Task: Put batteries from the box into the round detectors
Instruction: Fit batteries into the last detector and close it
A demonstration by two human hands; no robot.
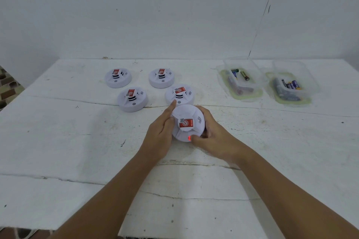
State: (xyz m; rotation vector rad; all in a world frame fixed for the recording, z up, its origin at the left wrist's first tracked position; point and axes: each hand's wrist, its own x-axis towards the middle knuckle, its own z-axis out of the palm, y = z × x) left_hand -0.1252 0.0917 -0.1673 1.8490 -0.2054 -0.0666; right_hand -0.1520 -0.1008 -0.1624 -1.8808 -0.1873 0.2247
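Nearest me, my left hand (162,132) and right hand (210,136) cup a round white plastic detector (187,122) between them on the rough, cracked white table (77,141), face up with its red label on top; the left fingers lie along its side, forefinger straight, and the right thumb presses by a glowing red light at its near rim. Just beyond sit four more detectors (132,99), two by two, the nearest almost touching. Far right, well apart across bare tabletop, two clear plastic boxes (240,79) hold batteries (245,75) lying lengthwise away from me, near the wall.
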